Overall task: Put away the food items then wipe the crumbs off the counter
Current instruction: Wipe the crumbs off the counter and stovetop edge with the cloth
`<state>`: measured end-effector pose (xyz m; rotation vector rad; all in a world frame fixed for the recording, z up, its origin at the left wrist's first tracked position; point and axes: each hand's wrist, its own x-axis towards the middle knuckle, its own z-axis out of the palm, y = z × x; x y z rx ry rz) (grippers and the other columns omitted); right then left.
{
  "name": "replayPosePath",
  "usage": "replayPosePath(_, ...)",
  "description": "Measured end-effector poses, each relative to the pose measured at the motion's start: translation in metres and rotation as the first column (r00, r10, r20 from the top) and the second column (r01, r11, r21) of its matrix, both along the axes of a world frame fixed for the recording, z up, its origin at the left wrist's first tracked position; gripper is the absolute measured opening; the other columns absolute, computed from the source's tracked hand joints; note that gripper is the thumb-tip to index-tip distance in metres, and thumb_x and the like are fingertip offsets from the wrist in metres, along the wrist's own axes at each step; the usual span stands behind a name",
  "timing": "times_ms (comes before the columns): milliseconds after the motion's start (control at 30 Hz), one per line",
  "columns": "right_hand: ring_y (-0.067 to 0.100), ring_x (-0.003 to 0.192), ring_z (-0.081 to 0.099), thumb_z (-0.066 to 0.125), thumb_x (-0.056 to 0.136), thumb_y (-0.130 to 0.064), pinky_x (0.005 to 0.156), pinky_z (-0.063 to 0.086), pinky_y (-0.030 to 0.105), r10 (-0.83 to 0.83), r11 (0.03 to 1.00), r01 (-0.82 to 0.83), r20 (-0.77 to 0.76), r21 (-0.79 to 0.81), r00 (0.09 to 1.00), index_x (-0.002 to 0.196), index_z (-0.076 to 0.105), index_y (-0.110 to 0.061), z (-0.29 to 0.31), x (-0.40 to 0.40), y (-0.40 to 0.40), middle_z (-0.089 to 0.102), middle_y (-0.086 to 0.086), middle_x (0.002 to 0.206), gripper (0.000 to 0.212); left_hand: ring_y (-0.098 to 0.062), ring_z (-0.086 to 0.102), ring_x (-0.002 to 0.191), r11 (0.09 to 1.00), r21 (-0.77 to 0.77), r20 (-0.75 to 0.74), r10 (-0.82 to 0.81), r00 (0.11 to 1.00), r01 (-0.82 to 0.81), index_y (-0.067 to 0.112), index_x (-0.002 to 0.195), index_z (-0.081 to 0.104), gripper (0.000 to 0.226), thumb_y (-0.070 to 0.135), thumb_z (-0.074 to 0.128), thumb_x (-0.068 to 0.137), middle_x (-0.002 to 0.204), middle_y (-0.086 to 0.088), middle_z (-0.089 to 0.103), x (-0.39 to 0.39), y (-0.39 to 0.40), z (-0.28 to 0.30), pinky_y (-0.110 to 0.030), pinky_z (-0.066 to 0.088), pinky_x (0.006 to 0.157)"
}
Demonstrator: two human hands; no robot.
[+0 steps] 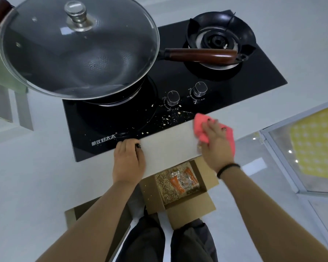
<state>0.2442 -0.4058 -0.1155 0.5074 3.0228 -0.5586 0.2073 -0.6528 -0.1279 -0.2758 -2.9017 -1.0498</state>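
Nearest, the person's dark trousered legs (167, 241) stand over an open brown cardboard box (178, 188) on the floor, its flaps spread; inside lie clear packets of food items (178, 181), grainy and tan, with orange printing. Above it, the left hand (128, 159) grips the left end of a flat, pale, rectangular board (169, 146) held along the table (27, 167) edge, its fingers (135, 145) curled over the far side. The right hand (215, 146) presses a soft pink cloth (203, 125) against the board's right end, fingers spread and fairly straight on the fabric; a dark band circles the wrist. Pale crumbs (169, 118) are scattered on the glossy black glass hob (178, 87) just beyond the board, near two round knobs (186, 93). A wide wok under a domed glass lid (78, 48) with a metal knob sits on the left burner; its brown wooden handle (199, 54) reaches across the bare right burner (220, 35).
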Motion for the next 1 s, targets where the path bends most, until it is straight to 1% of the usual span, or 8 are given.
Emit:
replayPosePath(67,0.019,0.142,0.024,0.051,0.085,-0.002,0.119,0.017,0.039,0.12,0.982,-0.126,-0.054,-0.142,0.991,0.137,0.047,-0.018,-0.007,0.021,-0.024,0.036,0.0,0.149,0.054,-0.019,0.043,0.084,1.0,-0.006,0.007,0.001,1.0,-0.001,0.006,0.098,0.057,0.014,-0.001,0.051,0.088,0.088,0.004,0.045,0.0,0.0,0.0,-0.039,0.044,0.074)
replayPosePath(267,0.01,0.133,0.04,0.055,0.081,0.003,0.111,0.035,0.04,0.21,0.893,-0.247,-0.138,-0.376,0.968,0.109,0.07,-0.018,-0.006,0.055,-0.026,0.054,-0.013,0.126,0.037,-0.019,0.043,0.082,0.999,-0.044,0.014,-0.004,1.0,0.005,0.008,0.096,0.056,0.012,0.005,0.048,0.089,0.086,0.001,0.049,-0.001,0.0,0.001,-0.038,0.044,0.075)
replayPosePath(400,0.004,0.113,0.058,0.05,0.087,0.008,0.097,0.044,0.016,-0.192,0.735,0.087,-0.083,-0.672,0.978,0.078,0.069,-0.038,0.027,0.055,-0.007,0.066,-0.016,0.108,0.051,-0.018,0.042,0.08,0.998,-0.058,0.01,-0.011,1.0,0.012,0.01,0.094,0.056,0.019,0.014,0.039,0.087,0.086,0.002,0.05,-0.002,-0.001,-0.002,-0.037,0.044,0.074)
replayPosePath(500,0.005,0.09,0.061,0.048,0.09,-0.001,0.08,0.048,0.023,-0.479,0.632,0.281,-0.079,-0.722,0.874,0.081,0.068,-0.034,0.056,0.037,0.021,0.068,-0.015,0.092,0.04,-0.018,0.043,0.08,0.998,-0.059,0.008,-0.02,1.0,0.02,0.01,0.096,0.056,0.026,0.02,0.034,0.087,0.086,0.002,0.05,-0.001,-0.001,-0.001,-0.037,0.045,0.073)
replayPosePath(633,0.015,0.088,0.058,0.045,0.087,-0.029,0.078,0.046,0.027,-0.621,0.636,0.382,-0.151,-0.67,0.769,0.085,0.067,-0.03,0.073,-0.021,0.063,0.066,-0.006,0.09,0.022,-0.019,0.044,0.081,0.998,-0.055,0.006,-0.011,1.0,0.011,0.009,0.097,0.056,0.025,0.019,0.035,0.088,0.087,0.002,0.05,-0.001,0.0,-0.002,-0.039,0.046,0.074)
replayPosePath(733,0.016,0.104,0.057,0.043,0.093,-0.031,0.088,0.041,0.025,-0.561,0.737,0.398,-0.167,-0.546,0.811,0.111,0.067,-0.026,0.058,-0.076,0.1,0.065,-0.003,0.109,0.03,-0.02,0.045,0.08,0.998,-0.066,-0.003,-0.01,1.0,0.009,0.008,0.096,0.057,0.026,0.019,0.035,0.088,0.086,-0.002,0.054,-0.001,0.0,-0.003,-0.039,0.046,0.073)
replayPosePath(867,0.027,0.134,0.039,0.04,0.087,-0.007,0.113,0.028,0.034,-0.284,0.945,0.287,0.042,-0.156,0.958,0.132,0.053,-0.017,0.022,-0.11,0.109,0.044,0.007,0.145,0.048,-0.021,0.045,0.076,0.996,-0.088,-0.02,-0.017,1.0,0.015,0.009,0.092,0.057,0.028,0.021,0.032,0.086,0.082,-0.003,0.053,-0.002,0.001,-0.004,-0.038,0.046,0.069)
replayPosePath(1000,0.021,0.139,0.032,0.05,0.086,-0.002,0.113,0.022,0.03,0.058,0.998,-0.057,0.069,-0.017,0.996,0.141,0.044,-0.017,0.021,-0.071,0.045,0.03,0.0,0.154,0.057,-0.022,0.046,0.078,0.995,-0.102,-0.018,-0.018,1.0,0.016,0.008,0.093,0.057,0.029,0.021,0.032,0.087,0.084,-0.004,0.056,-0.003,0.0,-0.006,-0.038,0.045,0.072)
